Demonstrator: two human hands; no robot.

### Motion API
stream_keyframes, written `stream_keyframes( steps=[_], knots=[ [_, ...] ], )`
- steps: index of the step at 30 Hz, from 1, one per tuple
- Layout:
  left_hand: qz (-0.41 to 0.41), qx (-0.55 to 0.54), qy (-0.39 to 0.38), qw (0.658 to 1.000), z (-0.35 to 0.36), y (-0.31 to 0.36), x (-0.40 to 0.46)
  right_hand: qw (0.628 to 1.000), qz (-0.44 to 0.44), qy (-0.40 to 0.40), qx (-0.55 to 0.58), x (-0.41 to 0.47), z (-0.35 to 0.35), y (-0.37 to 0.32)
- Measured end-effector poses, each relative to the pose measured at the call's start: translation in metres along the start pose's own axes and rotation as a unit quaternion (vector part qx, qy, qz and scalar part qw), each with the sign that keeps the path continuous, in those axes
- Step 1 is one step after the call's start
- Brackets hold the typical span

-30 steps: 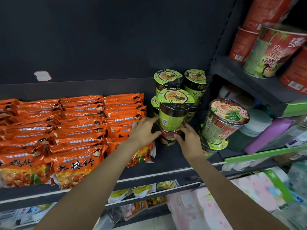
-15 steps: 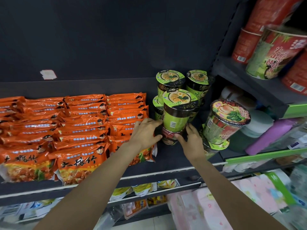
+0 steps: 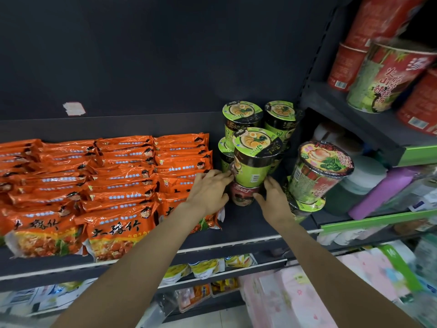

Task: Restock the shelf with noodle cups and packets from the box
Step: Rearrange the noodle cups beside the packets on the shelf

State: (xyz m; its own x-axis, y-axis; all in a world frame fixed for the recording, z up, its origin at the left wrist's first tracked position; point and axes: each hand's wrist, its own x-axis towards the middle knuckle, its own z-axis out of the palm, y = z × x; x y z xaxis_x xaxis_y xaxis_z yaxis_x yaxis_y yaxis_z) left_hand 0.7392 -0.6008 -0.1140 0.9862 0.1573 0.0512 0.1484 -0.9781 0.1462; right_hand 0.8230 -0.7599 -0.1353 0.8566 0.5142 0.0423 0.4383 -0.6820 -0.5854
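Note:
A green noodle cup (image 3: pixel 253 162) stands stacked on a dark red cup (image 3: pixel 243 196) on the dark shelf (image 3: pixel 248 229). My left hand (image 3: pixel 208 191) touches the stack from the left with straight fingers at the seam between the two cups. On the right side, my right hand (image 3: pixel 274 200) holds the lower cup, fingers lightly bent against it. More green cups (image 3: pixel 242 117) stand stacked behind. Orange noodle packets (image 3: pixel 113 176) fill the shelf to the left in several rows. The box is out of view.
A tilted red-and-green cup (image 3: pixel 316 176) leans just right of my right hand. Larger red cups (image 3: pixel 390 74) sit on the upper right shelf. White and purple packs (image 3: pixel 378 185) lie at right; snack packets (image 3: pixel 205 268) and pink packs (image 3: pixel 295 299) fill shelves below.
Both hands stay on the cup stack and have shifted it slightly deeper and upright. My left fingers have straightened along the seam.

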Motion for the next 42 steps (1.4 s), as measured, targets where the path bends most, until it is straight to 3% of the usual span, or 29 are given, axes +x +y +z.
stream_keyframes(
  steps=[5, 7, 10, 16, 19, 22, 25, 30, 35, 40, 42],
  knots=[
    [-0.007, -0.011, 0.002, 1.0, -0.005, 0.0, -0.004, 0.999, 0.002, 0.008, 0.043, -0.003, -0.003, -0.005],
    [-0.03, -0.094, 0.026, 0.995, -0.01, 0.002, -0.003, 0.996, 0.006, 0.039, 0.078, -0.009, -0.009, -0.008],
    [-0.063, -0.263, 0.079, 0.96, -0.023, 0.004, 0.001, 0.989, -0.008, 0.081, 0.12, -0.016, -0.028, -0.02],
    [-0.036, -0.362, 0.098, 0.926, -0.056, 0.01, 0.009, 0.987, -0.062, 0.118, 0.087, -0.017, -0.058, -0.053],
    [-0.012, -0.293, 0.106, 0.95, -0.062, 0.007, 0.01, 0.992, -0.052, 0.095, 0.071, -0.006, -0.067, -0.059],
    [-0.004, -0.144, 0.146, 0.979, -0.066, 0.007, 0.008, 0.995, -0.039, 0.073, 0.052, 0.005, -0.076, -0.06],
    [0.01, -0.052, 0.161, 0.985, -0.075, 0.009, 0.006, 0.996, -0.057, 0.069, 0.014, 0.01, -0.08, -0.062],
    [0.04, -0.026, 0.133, 0.99, -0.088, 0.009, 0.021, 0.976, -0.125, 0.11, -0.137, 0.01, -0.081, -0.063],
    [0.038, 0.021, 0.156, 0.987, -0.09, 0.009, 0.029, 0.973, -0.136, 0.094, -0.158, 0.013, -0.088, -0.065],
    [0.093, 0.038, 0.183, 0.978, -0.091, 0.021, 0.028, 0.976, -0.133, 0.061, -0.16, 0.017, -0.099, -0.062],
    [0.08, 0.03, 0.163, 0.983, -0.092, 0.019, 0.028, 0.98, -0.122, 0.054, -0.147, 0.017, -0.099, -0.063]
  ],
)
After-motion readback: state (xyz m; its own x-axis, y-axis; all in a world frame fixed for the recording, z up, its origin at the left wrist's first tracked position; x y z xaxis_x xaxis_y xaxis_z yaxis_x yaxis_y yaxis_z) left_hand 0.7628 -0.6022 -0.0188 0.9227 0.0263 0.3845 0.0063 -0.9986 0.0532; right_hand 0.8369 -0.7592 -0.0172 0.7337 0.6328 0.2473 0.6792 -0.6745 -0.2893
